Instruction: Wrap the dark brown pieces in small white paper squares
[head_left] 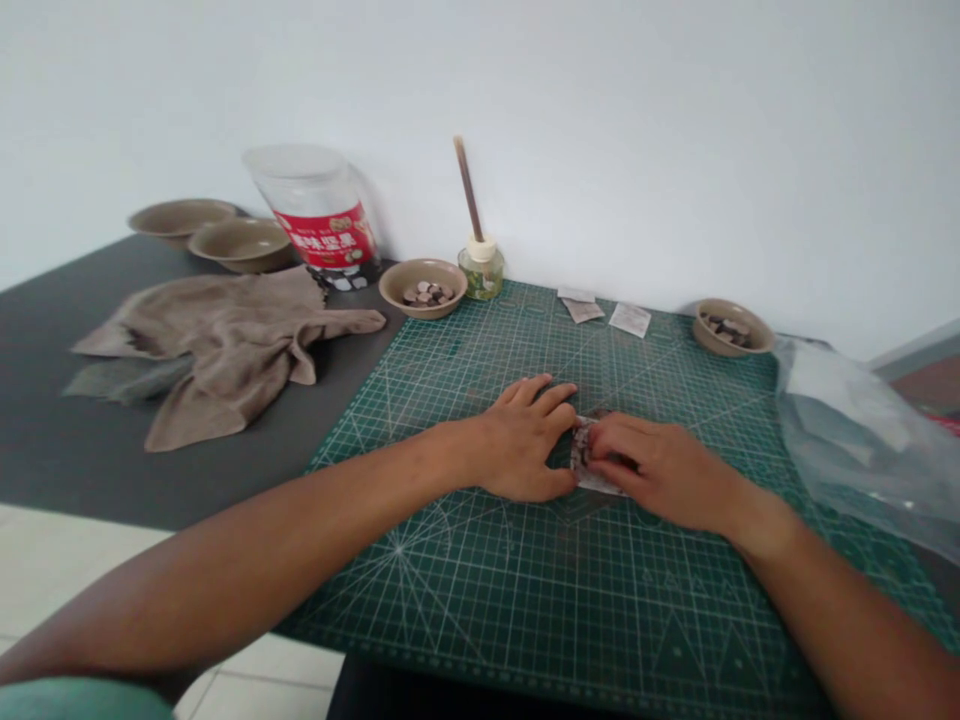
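Observation:
My left hand (525,440) lies on the green cutting mat (465,570) with its fingers spread. Its thumb and index finger rest against the left side of a small, pale, printed square (596,480). Over that square, my right hand (656,465) is closed with thumb and fingertips together; whatever they pinch is hidden. Part of the square's dark pattern shows between the two hands. Beyond them on the mat lie more small pale squares, one apart (631,319) and an overlapping pair (582,309).
Bowls of small round pieces stand at back centre (424,308) and right (727,348). Between them is a reed diffuser (481,270). Leftward are a lidded plastic jar (319,225), stacked-looking bowls (244,245) and a crumpled brown cloth (225,340). A clear plastic bag (862,440) covers the right edge.

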